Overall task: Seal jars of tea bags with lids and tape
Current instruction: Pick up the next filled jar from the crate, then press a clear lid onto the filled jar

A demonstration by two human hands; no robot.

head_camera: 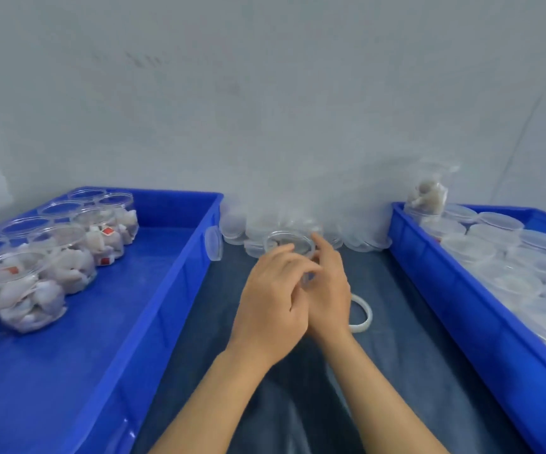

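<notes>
A clear plastic jar (pixel 289 244) stands on the dark table in front of me, its round rim showing above my fingers. My left hand (pixel 273 299) wraps its near left side. My right hand (pixel 329 286) presses against its right side, fingers bent over the wall. The two hands overlap and hide most of the jar, so its contents cannot be made out. A roll of clear tape (pixel 361 314) lies flat on the table just right of my right wrist. Loose clear lids (pixel 363 242) are piled against the wall behind the jar.
A blue tray (pixel 153 290) on the left holds several open jars of tea bags (pixel 32 299). A blue tray (pixel 428 273) on the right holds several lidded jars (pixel 501 237). One lid (pixel 214 243) leans on the left tray's corner. A white wall stands close behind.
</notes>
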